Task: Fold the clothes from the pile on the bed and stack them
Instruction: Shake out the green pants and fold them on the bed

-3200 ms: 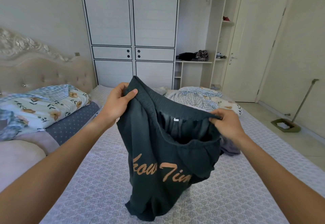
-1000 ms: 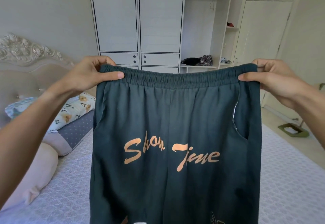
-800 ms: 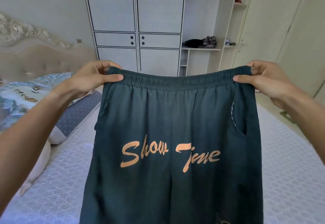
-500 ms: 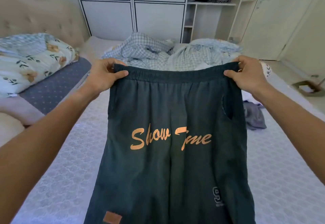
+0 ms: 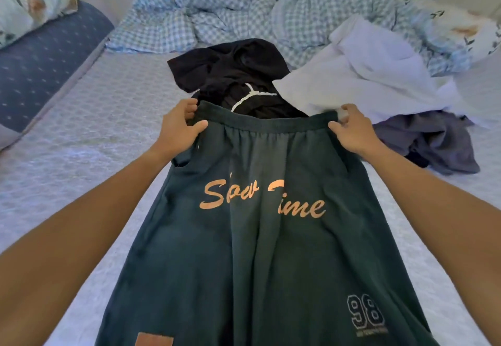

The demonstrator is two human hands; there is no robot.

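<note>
Dark green shorts (image 5: pixel 265 250) with orange "Show Time" lettering and a "98" print are spread lengthwise over the bed (image 5: pixel 89 134), waistband away from me. My left hand (image 5: pixel 180 127) grips the waistband's left corner and my right hand (image 5: pixel 352 128) grips its right corner. Just beyond the waistband lies the pile: a black garment (image 5: pixel 230 71) with a white drawstring, a white garment (image 5: pixel 360 79) and a grey-blue garment (image 5: pixel 431 139) to the right.
A crumpled blue checked blanket (image 5: pixel 214 12) lies across the far side of the bed. At the far left are a floral pillow (image 5: pixel 29 1) and a navy dotted pillow (image 5: pixel 40 60). Bare mattress shows to the left of the shorts.
My view has tilted down from the wardrobe to the bed. Both hands have lowered the shorts from held up in the air towards the mattress, still gripping the waistband corners.
</note>
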